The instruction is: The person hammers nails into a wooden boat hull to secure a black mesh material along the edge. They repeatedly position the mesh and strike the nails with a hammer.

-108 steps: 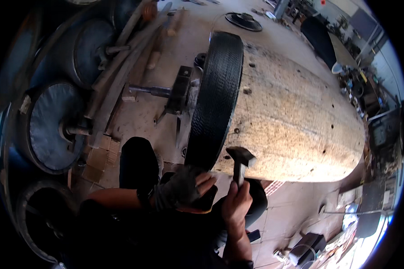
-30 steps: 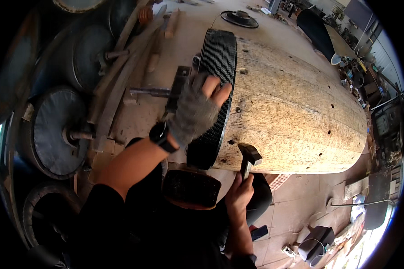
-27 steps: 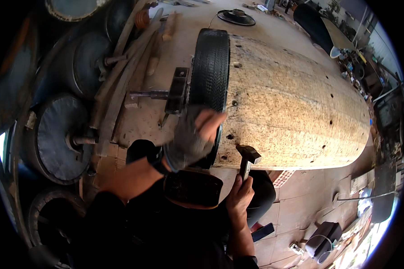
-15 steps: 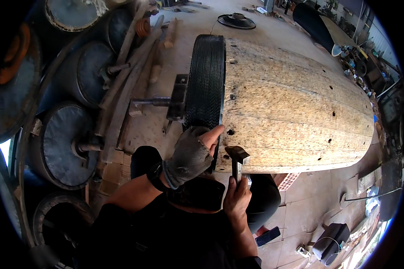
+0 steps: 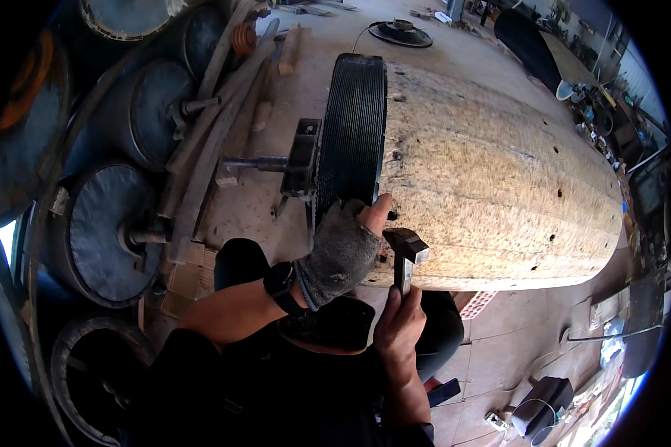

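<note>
A large wooden drum [image 5: 492, 171] lies on its side before me, with small dark holes across its pale, rough slats. Its left end carries a ribbed black band [image 5: 354, 123]. My left hand [image 5: 344, 249], in a grey fingerless glove, presses at the band's near edge. One bare fingertip shows beside a hole in the wood; the other fingers are curled, and what they grip is hidden. In my right hand [image 5: 400, 325] is a hammer [image 5: 408, 244], held upright by its handle. Its metal head is just right of the left hand, in front of the drum's near side.
From the drum's left end a metal shaft [image 5: 257, 162] sticks out through a block. Several dark drums [image 5: 115, 231] and long timbers [image 5: 201, 171] line the left side. A phone [image 5: 443, 392] and a dark stool [image 5: 548, 402] are at lower right. A round disc [image 5: 400, 33] lies on the far floor.
The view has shifted slightly, so the drum appears farther right. The hammer head is a little higher and closer to the left hand's fingertip. Both hands keep much the same grip.
</note>
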Demonstrator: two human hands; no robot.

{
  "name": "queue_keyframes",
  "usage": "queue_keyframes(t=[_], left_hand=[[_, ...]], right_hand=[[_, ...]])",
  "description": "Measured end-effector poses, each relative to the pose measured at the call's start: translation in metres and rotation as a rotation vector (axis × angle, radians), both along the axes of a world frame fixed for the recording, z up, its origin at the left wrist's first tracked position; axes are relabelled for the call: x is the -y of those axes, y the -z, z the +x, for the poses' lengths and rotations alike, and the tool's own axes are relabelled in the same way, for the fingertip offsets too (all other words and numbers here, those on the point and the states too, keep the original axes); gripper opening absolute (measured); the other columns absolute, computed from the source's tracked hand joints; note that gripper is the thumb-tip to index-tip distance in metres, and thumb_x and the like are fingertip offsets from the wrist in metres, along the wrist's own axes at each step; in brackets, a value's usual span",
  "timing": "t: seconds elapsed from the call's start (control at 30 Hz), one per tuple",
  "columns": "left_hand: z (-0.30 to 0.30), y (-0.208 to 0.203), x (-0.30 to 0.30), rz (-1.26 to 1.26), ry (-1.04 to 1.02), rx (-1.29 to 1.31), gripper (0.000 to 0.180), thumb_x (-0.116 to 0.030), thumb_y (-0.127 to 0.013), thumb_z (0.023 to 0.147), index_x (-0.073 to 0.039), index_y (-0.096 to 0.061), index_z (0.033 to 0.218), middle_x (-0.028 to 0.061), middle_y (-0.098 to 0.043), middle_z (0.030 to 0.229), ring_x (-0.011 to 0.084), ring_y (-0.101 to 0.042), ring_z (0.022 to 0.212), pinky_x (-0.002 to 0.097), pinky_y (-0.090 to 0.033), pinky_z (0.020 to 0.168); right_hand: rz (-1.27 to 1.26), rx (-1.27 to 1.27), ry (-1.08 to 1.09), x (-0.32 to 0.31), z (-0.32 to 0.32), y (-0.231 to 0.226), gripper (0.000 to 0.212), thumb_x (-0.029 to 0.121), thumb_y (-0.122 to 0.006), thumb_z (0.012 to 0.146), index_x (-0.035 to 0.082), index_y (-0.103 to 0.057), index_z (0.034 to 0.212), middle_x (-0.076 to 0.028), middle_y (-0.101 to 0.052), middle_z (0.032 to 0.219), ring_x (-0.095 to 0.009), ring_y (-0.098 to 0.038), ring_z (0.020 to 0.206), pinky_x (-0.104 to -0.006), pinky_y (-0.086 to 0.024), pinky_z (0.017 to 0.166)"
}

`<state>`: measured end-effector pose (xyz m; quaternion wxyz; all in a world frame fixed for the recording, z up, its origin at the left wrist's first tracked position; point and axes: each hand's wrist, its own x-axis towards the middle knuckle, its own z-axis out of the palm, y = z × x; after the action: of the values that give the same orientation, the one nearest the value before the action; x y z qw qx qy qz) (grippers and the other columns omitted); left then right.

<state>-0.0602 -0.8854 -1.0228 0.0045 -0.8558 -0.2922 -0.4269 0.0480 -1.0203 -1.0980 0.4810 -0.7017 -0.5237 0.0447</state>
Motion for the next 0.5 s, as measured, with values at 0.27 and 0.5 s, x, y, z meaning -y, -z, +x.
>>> queue_keyframes(t=[0.27, 0.5], left_hand=[[-0.017, -0.010, 0.014, -0.034, 0.118, 0.086, 0.069, 0.001, -0.062, 0.082, 0.003, -0.039, 0.147, 0.0122, -0.059, 0.092, 0.0311, -0.058, 0.080, 0.0445, -0.048, 0.068], [-0.075, 0.078, 0.061, -0.195, 0.300, -0.474, 0.037, -0.021, -0.070, 0.080, -0.001, -0.067, 0.111, 0.0136, -0.065, 0.096, 0.0281, -0.065, 0.087, 0.0446, -0.053, 0.072]], right_hand=[[0.020, -0.079, 0.000, 0.003, 0.000, 0.004, 0.020, 0.015, -0.055, 0.099, -0.004, -0.054, 0.107, -0.020, -0.060, 0.067, -0.035, -0.060, 0.056, -0.0425, -0.047, 0.050], [-0.103, 0.052, 0.031, -0.010, -0.004, 0.011, 0.023, 0.018, -0.055, 0.100, -0.005, -0.056, 0.104, -0.020, -0.062, 0.064, -0.036, -0.061, 0.053, -0.0452, -0.045, 0.050]])
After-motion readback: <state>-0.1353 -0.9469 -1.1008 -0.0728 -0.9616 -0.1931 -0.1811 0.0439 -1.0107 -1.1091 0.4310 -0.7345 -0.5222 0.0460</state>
